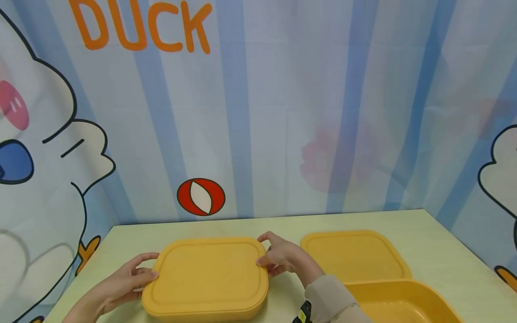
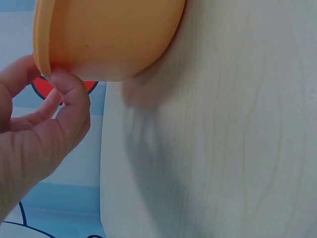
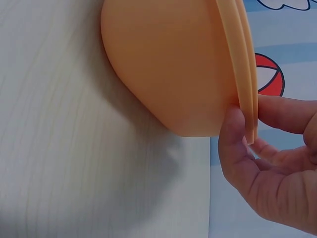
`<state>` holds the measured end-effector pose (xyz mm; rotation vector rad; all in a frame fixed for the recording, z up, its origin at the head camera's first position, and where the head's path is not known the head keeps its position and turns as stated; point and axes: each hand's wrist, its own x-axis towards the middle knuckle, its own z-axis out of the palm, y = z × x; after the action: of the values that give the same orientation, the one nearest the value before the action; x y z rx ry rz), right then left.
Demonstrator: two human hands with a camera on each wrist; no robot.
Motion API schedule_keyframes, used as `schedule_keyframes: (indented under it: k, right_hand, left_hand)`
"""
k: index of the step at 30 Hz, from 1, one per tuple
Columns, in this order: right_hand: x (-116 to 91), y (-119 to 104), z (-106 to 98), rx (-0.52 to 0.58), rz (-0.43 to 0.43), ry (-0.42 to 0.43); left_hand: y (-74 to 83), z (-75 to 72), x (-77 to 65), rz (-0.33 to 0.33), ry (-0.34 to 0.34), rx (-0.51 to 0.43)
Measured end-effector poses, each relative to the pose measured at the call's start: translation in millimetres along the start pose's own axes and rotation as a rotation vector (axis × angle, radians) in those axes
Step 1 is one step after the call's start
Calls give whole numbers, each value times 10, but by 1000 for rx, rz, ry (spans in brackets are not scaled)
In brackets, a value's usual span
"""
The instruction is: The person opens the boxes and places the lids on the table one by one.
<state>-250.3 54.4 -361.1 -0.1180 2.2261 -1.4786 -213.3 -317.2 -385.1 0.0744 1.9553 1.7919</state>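
Observation:
A yellow plastic box [image 1: 181, 316] with its matching lid [image 1: 210, 273] on top stands on the table, left of centre in the head view. At its left edge, my left hand [image 1: 125, 282] pinches the rim; the left wrist view has the same hand [image 2: 49, 119] with fingers on either side of the rim. My right hand [image 1: 282, 255] grips the far right corner. In the right wrist view, that hand [image 3: 277, 173] has the lid's edge between its fingers, against the side of the box [image 3: 168, 64]. The box's contents are hidden.
A second yellow lid [image 1: 355, 255] lies flat on the pale wood-grain table [image 1: 282, 224] at the right. Nearer, partly behind my right sleeve [image 1: 335, 300], sits an open yellow box [image 1: 404, 287]. A striped cartoon curtain [image 1: 274, 112] hangs behind the table.

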Motion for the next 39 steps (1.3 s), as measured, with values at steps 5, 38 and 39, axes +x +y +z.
schedule_keyframes:
  k: [5, 38, 39]
  right_hand:
    - [-12, -1, -18, -13, -8, -44]
    - [-7, 3, -5, -40, 24, -56]
    - [-6, -2, -8, -40, 22, -57]
  left_hand:
    - [-3, 1, 0, 8, -20, -5]
    - [-25, 76, 60, -32, -2, 12]
    - [-17, 75, 64, -34, -1, 13]
